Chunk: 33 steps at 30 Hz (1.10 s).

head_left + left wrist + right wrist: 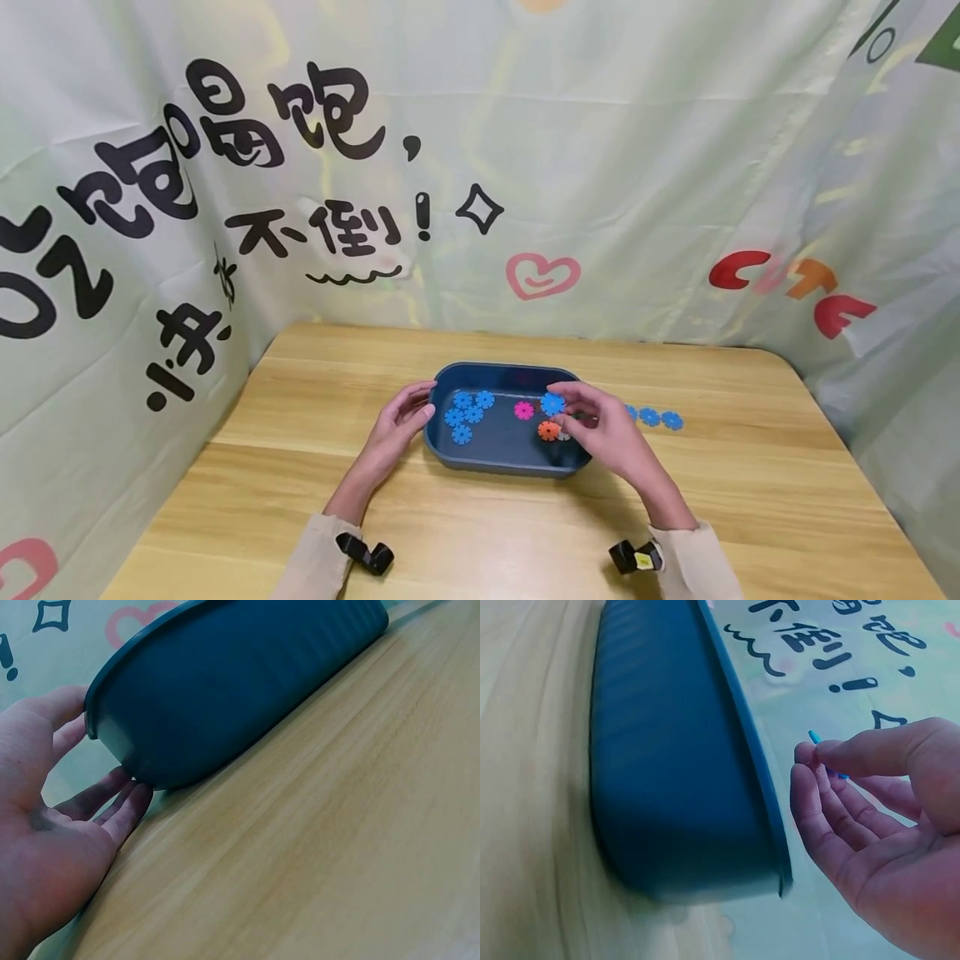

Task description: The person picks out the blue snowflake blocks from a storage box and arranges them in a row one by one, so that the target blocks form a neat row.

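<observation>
A dark blue tray [487,458] stands on the wooden table. At its left end my left hand [397,425] holds it, with the thumb at the rim and other fingers [127,810] low against the end wall. My right hand [611,433] pinches a blue notched plastic disc [552,404] between thumb and fingertips, above the right part of the tray. From the right wrist view the disc [814,737] shows only as a thin edge. Inside the tray lie several blue discs [462,414] at the left, a pink disc [523,410] and an orange disc [549,431]; a pale disc is partly hidden by my right hand.
A short row of blue discs [650,418] lies on the table [315,400] right of the tray, its near end partly covered by my right hand. Printed cloth [615,192] hangs behind the table and along both sides.
</observation>
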{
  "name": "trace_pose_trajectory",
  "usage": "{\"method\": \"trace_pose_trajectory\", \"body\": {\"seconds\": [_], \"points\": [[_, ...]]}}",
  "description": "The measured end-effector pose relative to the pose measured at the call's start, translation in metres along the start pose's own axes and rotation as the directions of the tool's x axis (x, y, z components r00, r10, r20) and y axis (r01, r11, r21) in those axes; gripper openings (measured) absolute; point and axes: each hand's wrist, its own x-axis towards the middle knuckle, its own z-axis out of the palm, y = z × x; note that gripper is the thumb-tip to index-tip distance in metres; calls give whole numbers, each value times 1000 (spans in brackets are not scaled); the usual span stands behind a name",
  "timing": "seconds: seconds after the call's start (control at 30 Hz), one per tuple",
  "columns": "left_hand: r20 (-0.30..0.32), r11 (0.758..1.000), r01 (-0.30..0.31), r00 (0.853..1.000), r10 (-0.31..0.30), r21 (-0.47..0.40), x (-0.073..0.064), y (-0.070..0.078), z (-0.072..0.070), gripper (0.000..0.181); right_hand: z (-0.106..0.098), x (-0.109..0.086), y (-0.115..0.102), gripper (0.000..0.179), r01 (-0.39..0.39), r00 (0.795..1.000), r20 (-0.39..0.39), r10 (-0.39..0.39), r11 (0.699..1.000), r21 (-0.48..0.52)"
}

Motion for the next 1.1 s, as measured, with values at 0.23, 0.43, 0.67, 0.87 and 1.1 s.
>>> {"method": "trace_pose_trajectory", "body": {"seconds": [0.23,0.43,0.67,0.87,1.1], "points": [[2,1000,-9,1000,9,0,5,0,2,43,-17,-3,-1,37,4,998,-60,-7,999,-46],[10,1000,-11,1000,11,7,6,1,3,44,-29,-5,-1,37,9,993,-119,-21,996,-94],[8,1000,-6,1000,6,5,4,2,1,43,-45,-7,2,38,38,981,-186,-55,995,-96],[-3,1000,-4,1000,4,0,2,2,-2,43,-57,-11,8,40,32,970,-237,-60,992,-119],[5,1000,2,1000,-2,9,0,1,-2,43,-73,-20,17,41,16,953,-297,-56,991,-137]]}}
